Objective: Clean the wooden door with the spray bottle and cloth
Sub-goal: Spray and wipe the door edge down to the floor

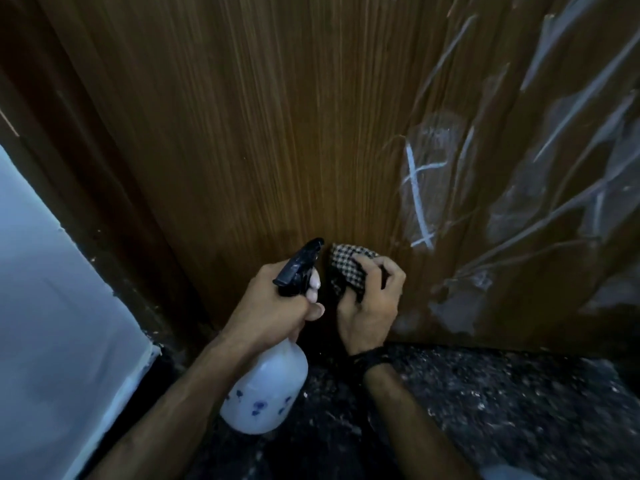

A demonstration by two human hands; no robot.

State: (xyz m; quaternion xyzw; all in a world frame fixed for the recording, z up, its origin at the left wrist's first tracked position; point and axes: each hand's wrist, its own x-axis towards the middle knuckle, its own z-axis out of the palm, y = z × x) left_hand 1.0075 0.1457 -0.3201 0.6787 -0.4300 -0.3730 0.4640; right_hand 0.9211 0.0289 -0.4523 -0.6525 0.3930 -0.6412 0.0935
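Note:
The brown wooden door point(263, 126) fills the upper view, with white smears and scratch-like marks point(420, 199) on its right side. My left hand point(273, 306) grips the neck of a white spray bottle point(265, 389) with a black trigger head point(299, 265) aimed at the door's lower part. My right hand point(372, 303) holds a bunched black-and-white checked cloth point(346, 265) against the door near its bottom edge, right beside the nozzle. A dark band circles my right wrist.
A dark wooden door frame point(79, 174) runs down the left, with a pale wall point(52, 323) beyond it. Below the door lies a dark speckled floor point(502, 410). Torn plastic film point(571, 168) clings to the door's right part.

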